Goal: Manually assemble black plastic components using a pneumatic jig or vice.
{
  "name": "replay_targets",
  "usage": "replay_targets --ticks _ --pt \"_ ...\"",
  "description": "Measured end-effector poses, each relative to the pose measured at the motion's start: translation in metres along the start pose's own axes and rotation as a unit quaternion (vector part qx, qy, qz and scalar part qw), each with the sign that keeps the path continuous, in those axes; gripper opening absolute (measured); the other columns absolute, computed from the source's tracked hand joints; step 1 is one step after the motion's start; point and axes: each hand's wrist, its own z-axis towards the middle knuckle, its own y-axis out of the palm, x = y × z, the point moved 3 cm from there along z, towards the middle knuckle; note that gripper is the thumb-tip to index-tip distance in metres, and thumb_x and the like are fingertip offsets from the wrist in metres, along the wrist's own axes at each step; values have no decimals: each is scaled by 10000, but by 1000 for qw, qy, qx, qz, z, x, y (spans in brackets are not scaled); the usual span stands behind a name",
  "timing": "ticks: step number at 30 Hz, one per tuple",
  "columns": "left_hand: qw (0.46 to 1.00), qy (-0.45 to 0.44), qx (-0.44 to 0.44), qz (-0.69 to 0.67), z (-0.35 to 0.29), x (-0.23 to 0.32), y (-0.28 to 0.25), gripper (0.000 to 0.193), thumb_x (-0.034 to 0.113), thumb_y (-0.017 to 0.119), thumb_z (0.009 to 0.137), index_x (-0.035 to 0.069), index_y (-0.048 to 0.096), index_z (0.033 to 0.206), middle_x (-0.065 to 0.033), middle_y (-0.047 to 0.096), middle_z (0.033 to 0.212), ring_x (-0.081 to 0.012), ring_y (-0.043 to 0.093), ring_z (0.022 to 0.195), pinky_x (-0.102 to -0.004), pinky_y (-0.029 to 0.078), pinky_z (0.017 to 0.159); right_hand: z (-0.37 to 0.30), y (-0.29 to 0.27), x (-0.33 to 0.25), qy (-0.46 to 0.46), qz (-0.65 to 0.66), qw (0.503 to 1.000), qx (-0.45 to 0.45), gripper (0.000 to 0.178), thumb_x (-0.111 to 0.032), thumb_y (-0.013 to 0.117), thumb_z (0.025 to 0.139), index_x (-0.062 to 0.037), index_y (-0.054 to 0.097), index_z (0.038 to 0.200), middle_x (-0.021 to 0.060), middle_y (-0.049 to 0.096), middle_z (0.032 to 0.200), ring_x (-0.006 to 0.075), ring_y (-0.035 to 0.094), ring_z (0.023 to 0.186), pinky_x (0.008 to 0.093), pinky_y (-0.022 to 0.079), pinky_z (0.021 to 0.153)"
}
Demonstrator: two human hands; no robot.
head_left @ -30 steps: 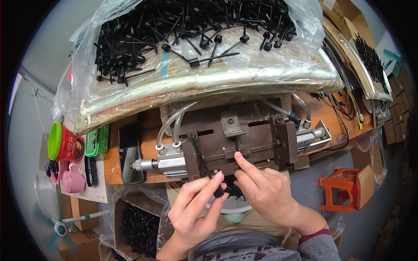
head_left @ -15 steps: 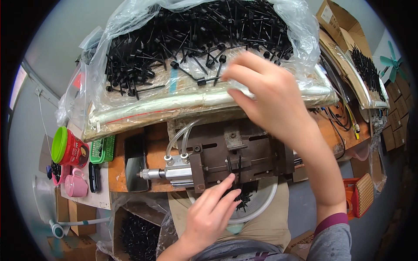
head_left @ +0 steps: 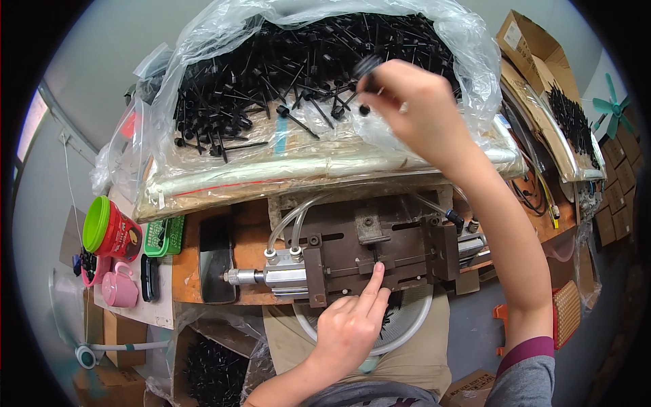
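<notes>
My right hand (head_left: 420,112) is raised over the front of the heap of black plastic parts (head_left: 298,61), each with a thin stem and a thicker head. Its thumb and fingers pinch one black stemmed part (head_left: 367,66), smeared by motion. My left hand (head_left: 349,325) rests lower down, index finger stretched out, its tip on the small central block of a dark brown metal fixture (head_left: 400,234). The other left fingers are loosely bent, with nothing seen in them. A silver pneumatic cylinder (head_left: 286,279) with clear hoses sits at the fixture's left side.
Below the fixture, a white round basket (head_left: 427,315) on my lap holds black pieces. A phone (head_left: 217,261), a green basket (head_left: 165,237), a red tub (head_left: 112,227) and a pink mug (head_left: 121,288) stand left. A box of black parts (head_left: 217,366) is lower left; another carton (head_left: 539,51) is far right.
My right hand has lifted a black part off the front of the heap. My left index finger has moved onto the fixture's central block, where thin black pieces showed before. The view has shifted slightly.
</notes>
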Motion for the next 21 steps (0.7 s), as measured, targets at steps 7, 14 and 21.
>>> replay_targets --ticks 7,14,21 --pt "989 -73 21 -131 3 -5 -19 465 137 848 737 26 680 1157 -175 660 1263 -195 717 744 -256 577 692 -46 -29 -1 388 496 777 16 189 -156 677 940 0 637 1039 74 673 853 136 664 632 264 536 579" --pt "974 14 135 -184 7 -4 -57 497 27 869 675 -16 698 1140 -156 710 1097 -245 707 903 -316 585 756 -116 -23 -79 496 609 597 -163 144 -84 656 953 12 606 1047 61 671 820 103 648 631 227 521 565" --pt "963 -84 75 -247 -8 3 -48 404 0 861 662 8 739 1047 -98 689 993 -226 690 854 -319 581 707 -135 -40 -67 510 507 693 -59 211 -73 624 972 52 598 1139 146 700 923 131 665 657 238 546 598"
